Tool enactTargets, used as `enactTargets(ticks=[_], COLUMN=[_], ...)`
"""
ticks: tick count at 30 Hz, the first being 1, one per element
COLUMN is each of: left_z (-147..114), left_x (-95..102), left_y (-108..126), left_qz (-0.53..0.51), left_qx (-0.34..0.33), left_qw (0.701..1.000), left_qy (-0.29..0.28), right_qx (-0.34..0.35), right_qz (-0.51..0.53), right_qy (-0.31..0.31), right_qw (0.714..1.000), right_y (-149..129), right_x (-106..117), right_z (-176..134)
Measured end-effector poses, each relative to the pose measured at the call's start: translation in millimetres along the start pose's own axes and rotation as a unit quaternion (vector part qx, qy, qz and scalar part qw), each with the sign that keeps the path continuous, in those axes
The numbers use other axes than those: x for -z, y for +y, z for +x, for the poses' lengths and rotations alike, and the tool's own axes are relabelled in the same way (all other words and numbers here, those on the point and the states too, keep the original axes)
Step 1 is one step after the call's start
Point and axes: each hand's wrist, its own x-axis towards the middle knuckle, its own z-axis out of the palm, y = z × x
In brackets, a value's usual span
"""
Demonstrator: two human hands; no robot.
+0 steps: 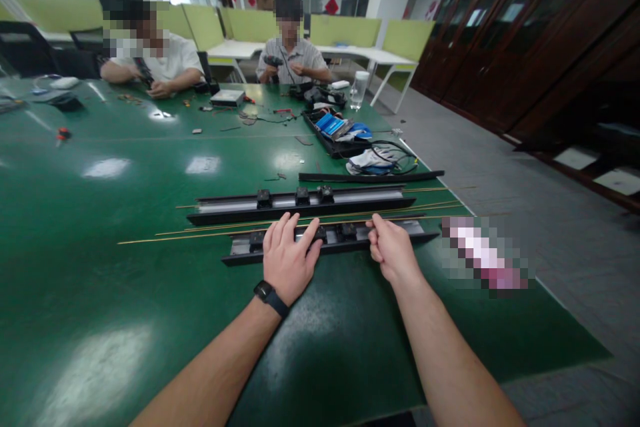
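Observation:
My left hand [290,257], with a dark watch on its wrist, lies over the nearer black channel [330,248], fingers extended and slightly apart. Its fingertips reach a long thin brass-coloured rod [165,238]. My right hand [393,247] is closed, thumb and forefinger pinching that rod above the channel's right part. Small black blocks [347,231] sit inside this channel; my left hand hides part of it. Just beyond lies a second black channel [240,207] with a pale inner strip and three black blocks [302,196]. Other thin rods lie between and beside the channels.
Farther back lie a black strip [370,177], gloves [373,160] with a black cable, and a black tray [333,140] of items. A clear bottle [359,90] stands near the table's right edge. Two people sit across; one holds a drill [273,61]. A blurred pink object [485,253] lies right.

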Motion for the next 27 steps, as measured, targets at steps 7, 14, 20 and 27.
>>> enactTargets(ticks=[7,14,20,27], left_z=[-0.5,-0.2,0.3,-0.3], left_x=[-0.2,0.0,0.4,-0.1], left_y=[-0.1,0.5,1.0,0.5], left_qz=[-0.002,-0.005,-0.003,-0.004], left_qx=[0.0,0.002,0.002,-0.001], left_qw=[1.0,1.0,1.0,1.0], left_qy=[0.001,0.001,-0.001,0.003], right_qx=[0.009,0.012,0.01,0.01], right_qz=[0.017,0.015,0.01,0.009], right_qy=[0.003,0.011,0.013,0.007], right_qw=[1.0,1.0,1.0,1.0], right_y=[1.1,0.5,-0.1,0.8], right_x=[-0.3,-1.4,-1.5,-0.6], right_z=[0.0,-1.4,-1.6,-1.1])
